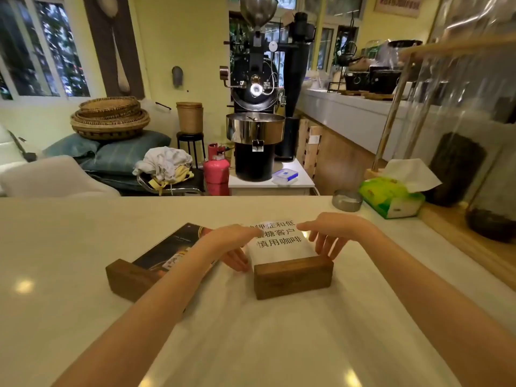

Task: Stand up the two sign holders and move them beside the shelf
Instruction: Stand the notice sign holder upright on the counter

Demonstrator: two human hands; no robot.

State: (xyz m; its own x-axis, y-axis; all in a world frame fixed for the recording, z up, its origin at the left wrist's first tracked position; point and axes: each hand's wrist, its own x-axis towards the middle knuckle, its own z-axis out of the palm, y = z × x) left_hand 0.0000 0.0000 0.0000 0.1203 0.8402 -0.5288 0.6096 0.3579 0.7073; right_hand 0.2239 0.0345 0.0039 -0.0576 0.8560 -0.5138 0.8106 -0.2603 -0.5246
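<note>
Left hand (237, 247): fingers spread, resting at left edge of white sign panel (279, 238), nothing clasped.
Right hand (332, 236): open at right edge, no firm hold.
White sign holder (293, 277): lying flat mid-counter, wooden base nearest.
Dark sign holder (156, 261): flat, just left, under forearm.
Risk: panel slipping from loose fingertips; forearm nudging dark holder.
Shelf (396, 107): far right, tissue pack (391, 199) in path.

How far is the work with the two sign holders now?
Nothing looks finished. Both holders lie flat on the counter. In hand: the left hand and right hand rest on the edges of the white sign holder, with no firm grip visible. Left: stand it up, stand up the dark sign holder, and move both beside the shelf at right.
</note>
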